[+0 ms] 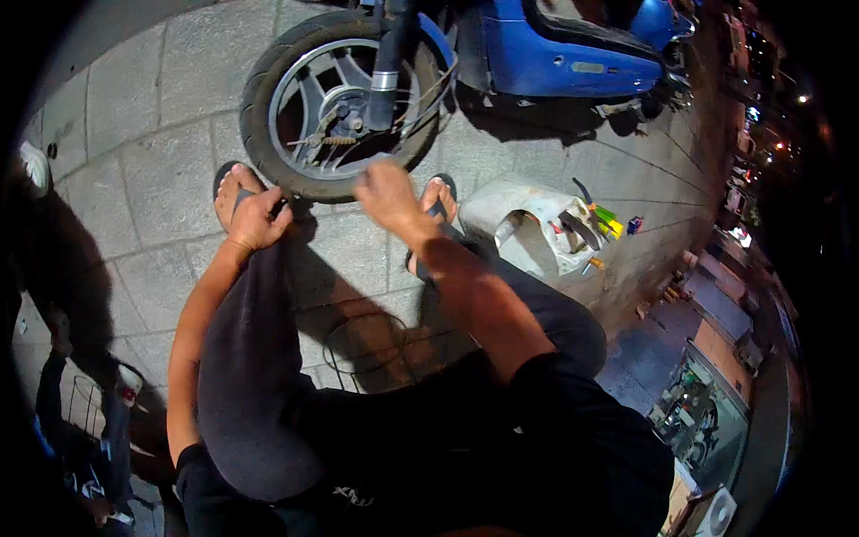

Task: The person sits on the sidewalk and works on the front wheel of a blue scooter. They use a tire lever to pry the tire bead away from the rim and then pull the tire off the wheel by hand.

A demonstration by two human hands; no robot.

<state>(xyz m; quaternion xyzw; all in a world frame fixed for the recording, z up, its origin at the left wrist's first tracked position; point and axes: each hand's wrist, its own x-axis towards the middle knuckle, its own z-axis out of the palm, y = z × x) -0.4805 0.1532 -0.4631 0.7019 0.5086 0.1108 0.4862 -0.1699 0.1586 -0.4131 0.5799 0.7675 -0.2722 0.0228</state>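
Observation:
A blue scooter's front wheel (257, 89), with a black tyre and grey spokes, stands ahead of me. My left hand (259, 222) is closed beside my left foot, just below the tyre; a small dark bit shows at its fingertips, too small to name. My right hand (386, 192) is curled like a fist in front of the tyre's lower right edge. It is smeared by motion, and whatever it holds, if anything, is hidden. Above it, a thin cable (445, 82) hangs by the fork (384, 94).
Right of my right foot lies a cut-open whitish plastic jug (501, 199) with tools inside, among them a yellow-green handle (609, 220). The scooter's blue body (564, 54) is beyond. Grey paving (170, 192) spreads around. Another person's foot (36, 170) is at far left.

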